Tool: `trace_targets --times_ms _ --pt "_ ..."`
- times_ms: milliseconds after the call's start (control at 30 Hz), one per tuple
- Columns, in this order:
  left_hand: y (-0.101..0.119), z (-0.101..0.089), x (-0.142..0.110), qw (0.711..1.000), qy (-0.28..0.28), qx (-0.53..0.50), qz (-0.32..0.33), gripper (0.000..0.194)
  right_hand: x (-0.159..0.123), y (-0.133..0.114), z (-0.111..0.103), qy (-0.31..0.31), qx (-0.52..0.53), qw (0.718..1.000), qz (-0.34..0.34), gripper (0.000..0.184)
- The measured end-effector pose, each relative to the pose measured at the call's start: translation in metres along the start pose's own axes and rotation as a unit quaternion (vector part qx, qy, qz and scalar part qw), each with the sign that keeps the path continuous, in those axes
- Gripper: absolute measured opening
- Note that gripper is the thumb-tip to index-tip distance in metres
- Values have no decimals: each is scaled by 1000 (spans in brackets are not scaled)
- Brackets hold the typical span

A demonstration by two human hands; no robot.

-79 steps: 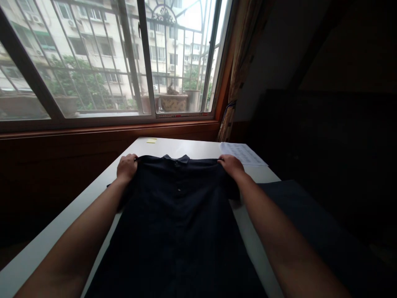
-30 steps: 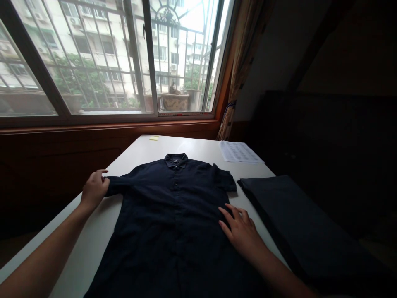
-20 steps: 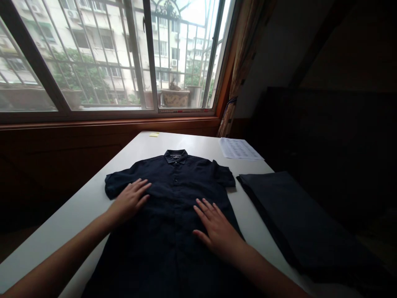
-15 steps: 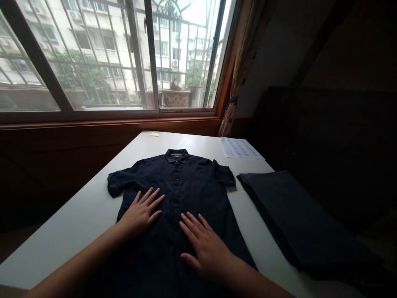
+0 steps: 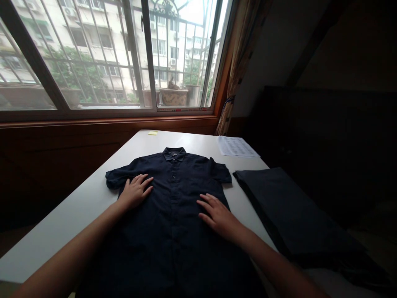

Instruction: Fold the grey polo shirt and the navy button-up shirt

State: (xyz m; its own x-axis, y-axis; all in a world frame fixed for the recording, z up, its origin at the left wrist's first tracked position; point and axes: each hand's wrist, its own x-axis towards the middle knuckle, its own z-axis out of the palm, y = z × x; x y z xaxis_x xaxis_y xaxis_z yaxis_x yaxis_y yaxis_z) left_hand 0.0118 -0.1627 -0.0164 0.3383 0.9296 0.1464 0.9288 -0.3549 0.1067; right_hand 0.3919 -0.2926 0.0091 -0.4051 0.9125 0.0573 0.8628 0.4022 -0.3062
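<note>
A dark navy short-sleeved shirt [image 5: 176,194] lies flat and face up on the white table [image 5: 89,198], collar toward the window and buttons down the middle. My left hand [image 5: 134,191] rests flat on the shirt's left chest near the sleeve, fingers spread and open. Lower on the right front, close to that side seam, my right hand [image 5: 217,215] lies palm down with its fingers stretched out. Neither hand holds anything.
A folded dark garment [image 5: 285,211] lies on the table's right side. A printed sheet of paper [image 5: 235,145] sits at the far right corner and a small yellow note [image 5: 152,133] at the far edge. A barred window [image 5: 124,54] and wooden sill stand behind the table.
My hands let go of the shirt's shoulders and it now lies flat. Both palms came to the middle of the shirt, then slid apart toward its sides.
</note>
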Motion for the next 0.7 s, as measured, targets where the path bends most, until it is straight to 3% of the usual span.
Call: trace_targets --times_ms 133,267,700 --pt "-7 4 25 999 15 -4 -28 52 54 35 7 73 -70 992 79 49" --pt "-18 7 49 999 12 -5 -42 54 92 53 10 99 -82 985 112 50" --pt "-53 16 129 999 -8 -3 -33 57 151 91 8 94 -86 983 129 55"
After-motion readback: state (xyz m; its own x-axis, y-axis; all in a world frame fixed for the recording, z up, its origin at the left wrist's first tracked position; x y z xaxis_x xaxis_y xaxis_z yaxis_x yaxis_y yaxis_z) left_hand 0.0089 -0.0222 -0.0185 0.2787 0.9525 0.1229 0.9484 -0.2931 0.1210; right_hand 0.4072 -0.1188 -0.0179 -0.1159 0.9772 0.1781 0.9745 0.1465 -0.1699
